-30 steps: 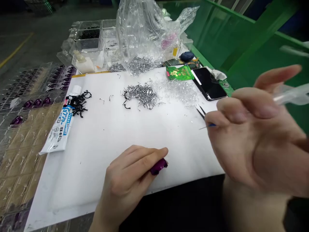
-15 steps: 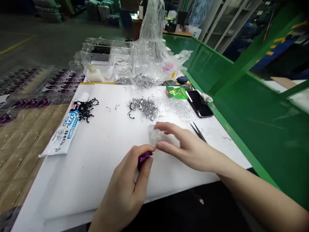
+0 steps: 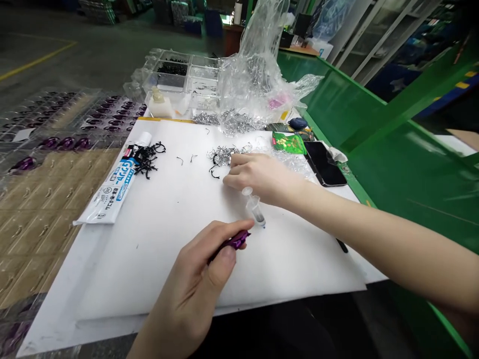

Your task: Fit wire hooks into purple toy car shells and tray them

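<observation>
Between the thumb and fingers of my left hand (image 3: 204,279) is a small shiny purple piece (image 3: 236,240), its far end poking out past the fingertips. My right hand (image 3: 258,174) reaches forward to the near side of a pile of small silver and black strands (image 3: 224,154). Its fingers are curled down and together, and the fingertips are hidden, so whatever they pinch does not show. Below that wrist lies a small clear plastic syringe (image 3: 257,212) on the white foam sheet (image 3: 157,259). Dark tweezers (image 3: 342,245) lie partly covered by my right forearm.
On the left, a glue tube (image 3: 112,187) lies beside a clump of black strands (image 3: 148,159). Plastic trays (image 3: 33,214) hold purple pieces further left. A green packet (image 3: 288,143) and a phone (image 3: 325,164) lie at right, near a green barrier (image 3: 411,164). Divided clear boxes (image 3: 189,75) stand behind.
My right hand has moved from beside the syringe forward to the strand pile, its fingers now curled. My left hand still holds the purple piece. The view has shifted slightly.
</observation>
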Motion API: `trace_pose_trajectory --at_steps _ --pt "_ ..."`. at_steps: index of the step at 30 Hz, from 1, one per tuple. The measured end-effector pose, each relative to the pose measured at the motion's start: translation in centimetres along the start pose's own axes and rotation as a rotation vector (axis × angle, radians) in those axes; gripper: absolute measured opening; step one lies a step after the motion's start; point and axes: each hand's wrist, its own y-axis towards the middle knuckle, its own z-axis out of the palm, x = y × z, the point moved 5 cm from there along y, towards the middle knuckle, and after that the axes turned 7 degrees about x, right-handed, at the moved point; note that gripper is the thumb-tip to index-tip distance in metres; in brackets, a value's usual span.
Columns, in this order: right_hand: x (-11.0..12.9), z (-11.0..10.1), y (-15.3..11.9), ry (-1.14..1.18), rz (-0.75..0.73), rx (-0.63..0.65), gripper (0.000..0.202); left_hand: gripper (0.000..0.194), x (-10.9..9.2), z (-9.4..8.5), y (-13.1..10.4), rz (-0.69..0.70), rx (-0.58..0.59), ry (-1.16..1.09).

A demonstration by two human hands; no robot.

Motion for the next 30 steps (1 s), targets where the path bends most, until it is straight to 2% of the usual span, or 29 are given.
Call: trace_pose_trajectory --at_steps 3,5,7,9,11,14,16,19,22,23,25,27,30 --pt "-0.6 -0.1 -0.6 0.029 0.046 -0.08 0.025 0.029 0.3 -0.3 0.0 -0.041 -0.089 -0.094" --pt "-1.2 -0.5 -1.8 0.064 0.119 -0.187 0.026 0.03 0.8 -0.5 -0.1 -0.096 -0.154 -0.165" --pt "-1.7 -1.3 -4.1 0.199 0.215 -0.389 0.03 0.032 1.0 -0.5 -0.1 -0.114 -0.164 -0.207" --pt "-1.4 -1.8 -7.3 0.433 0.298 -0.616 0.025 0.033 1.1 -0.4 0.1 -0.095 -0.14 -0.226" --pt "0.0 -1.4 -10.2 0.644 0.348 -0.723 0.02 0.033 1.0 -0.3 0.3 -0.089 -0.12 -0.235" --pt "2.9 0.2 -12.7 0.846 0.384 -0.731 0.02 0.033 1.0 -0.2 0.4 -0.106 -0.096 -0.238" --pt "4.6 1.0 -13.4 0.896 0.345 -0.771 0.025 0.026 0.8 -0.3 0.4 -0.107 -0.073 -0.224" --pt "6.4 0.7 -13.7 0.766 0.179 -0.837 0.03 0.019 0.3 -0.4 0.3 -0.097 -0.028 -0.169" --pt "7.4 -0.1 -13.6 0.633 0.043 -0.804 0.03 0.02 -0.1 -0.4 0.3 -0.089 -0.019 -0.135" --pt "7.4 -0.3 -13.5 0.644 0.056 -0.796 0.03 0.021 -0.2 -0.4 0.2 -0.085 -0.028 -0.132" --pt "6.9 -0.2 -13.4 0.784 0.175 -0.781 0.029 0.025 -0.2 -0.4 0.2 -0.081 -0.053 -0.134" --pt "6.2 0.6 -13.3 1.044 0.33 -0.765 0.03 0.037 0.0 -0.4 0.1 -0.087 -0.099 -0.152" --pt "6.1 2.4 -12.7 1.398 0.411 -0.755 0.033 0.045 0.3 -0.3 0.1 -0.076 -0.154 -0.162"
